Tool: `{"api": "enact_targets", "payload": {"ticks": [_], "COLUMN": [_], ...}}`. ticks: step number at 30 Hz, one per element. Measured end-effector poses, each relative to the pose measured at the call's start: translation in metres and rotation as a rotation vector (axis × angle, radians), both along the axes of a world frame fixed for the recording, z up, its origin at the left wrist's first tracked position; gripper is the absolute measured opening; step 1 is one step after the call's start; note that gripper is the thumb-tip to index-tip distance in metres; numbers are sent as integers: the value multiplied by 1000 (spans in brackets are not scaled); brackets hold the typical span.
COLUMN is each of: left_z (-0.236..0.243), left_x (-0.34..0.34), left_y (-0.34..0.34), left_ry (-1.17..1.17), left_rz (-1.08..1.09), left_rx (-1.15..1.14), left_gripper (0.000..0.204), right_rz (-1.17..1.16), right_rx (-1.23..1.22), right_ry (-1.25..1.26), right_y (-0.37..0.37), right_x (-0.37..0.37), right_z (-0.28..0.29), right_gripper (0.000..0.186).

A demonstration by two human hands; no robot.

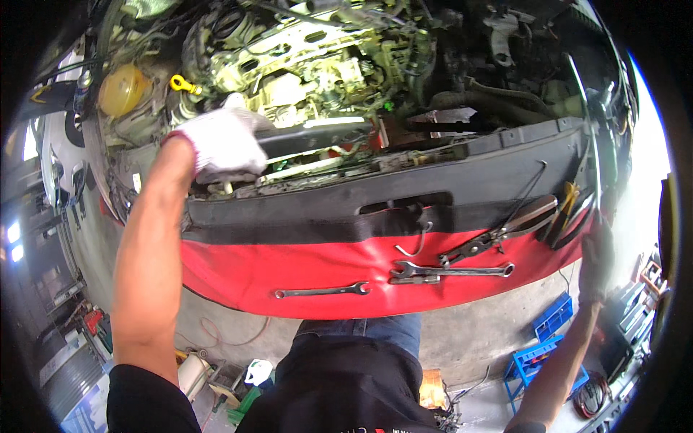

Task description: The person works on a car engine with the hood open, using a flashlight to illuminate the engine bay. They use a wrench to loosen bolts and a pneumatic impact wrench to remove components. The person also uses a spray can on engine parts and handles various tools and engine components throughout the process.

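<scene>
My left hand [225,144], in a white glove with a maroon cuff, is wrapped round the left end of a long black work light [317,137]. The light lies level over the front of the engine [303,79], which is brightly lit just behind it. At the far right my right hand [598,260], also gloved, is blurred beside the corner of the red fender cover [238,270]. A thin shiny rod [583,101] runs down to that hand; whether the fingers hold it I cannot tell. Nearest to it are yellow-handled pliers [567,206].
On the cover lie a combination wrench [321,291], a larger wrench [462,270], locking pliers [473,247] and a metal hook [419,242]. A yellow dipstick handle [185,85] and an orange reservoir [124,90] are at left. A blue stand [538,361] is on the floor.
</scene>
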State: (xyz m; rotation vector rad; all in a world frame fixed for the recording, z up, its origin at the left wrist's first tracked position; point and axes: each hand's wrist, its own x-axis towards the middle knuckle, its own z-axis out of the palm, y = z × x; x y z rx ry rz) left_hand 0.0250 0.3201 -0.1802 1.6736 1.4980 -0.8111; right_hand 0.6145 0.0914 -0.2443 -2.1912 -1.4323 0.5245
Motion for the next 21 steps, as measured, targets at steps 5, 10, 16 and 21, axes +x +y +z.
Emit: {"api": "enact_targets", "payload": {"ticks": [5, 10, 16, 21], "left_z": [47, 38, 18, 10], "left_x": [-53, -77, -81, -81], "left_y": [-49, -82, -112, -140], "left_ry": [-114, -298, -463, -506], "left_rz": [130, 197, 197, 354], "left_rx": [124, 147, 326, 345], "left_gripper": [62, 58, 53, 47], "right_rz": [-9, 224, 189, 315], "right_rx": [-193, -373, -614, -520], "right_ry": [-137, -409, -513, -658], "right_y": [-43, -45, 34, 113], "right_x": [-5, -36, -180, -323], "right_z": [79, 179, 229, 222], "right_gripper": [48, 52, 38, 30]}}
